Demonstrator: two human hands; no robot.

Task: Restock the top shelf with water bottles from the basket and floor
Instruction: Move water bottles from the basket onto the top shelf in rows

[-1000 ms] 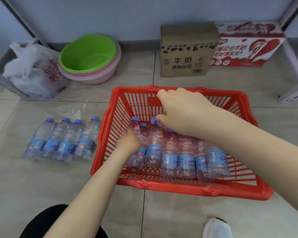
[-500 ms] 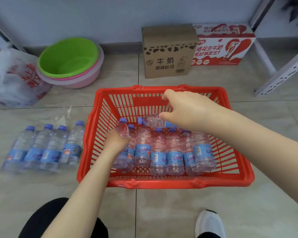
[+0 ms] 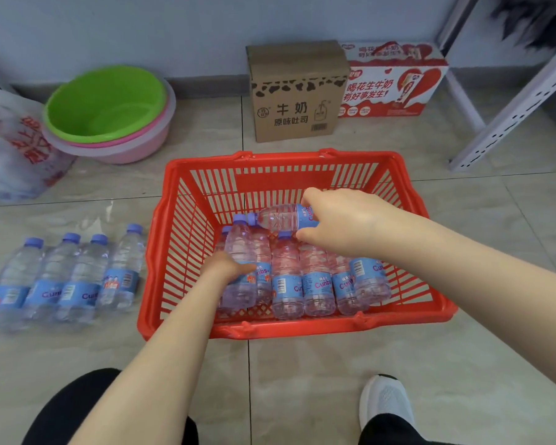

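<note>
— How many water bottles do you count, and where?

— Four bottles on the floor (image 3: 68,277) lie side by side at the left of the frame, caps toward the top. Inside the red basket (image 3: 302,329), in the centre, a row of five bottles (image 3: 316,284) lies on the bottom. One more cap shows at the left end of the row, but this part is hidden and I cannot count it surely.

— And the hands?

— The right hand (image 3: 344,223) grasps one sideways bottle (image 3: 280,216) above the row, with the fingers curled around its label end and the cap pointing to the left of the frame. The left hand (image 3: 228,268) grips a second bottle (image 3: 241,239) around its middle at the left side of the basket, cap toward the top.

— What else is around?

— Two cartons stand at the wall in the upper centre: one brown carton (image 3: 296,101) and, touching it on the right, one red and white carton (image 3: 395,85). At the upper left one green basin (image 3: 103,104) sits inside a pink basin (image 3: 135,146). One white plastic bag (image 3: 10,149) is at the left edge, one white metal post (image 3: 511,117) at the upper right, and one white shoe (image 3: 384,403) at the bottom right.
</note>
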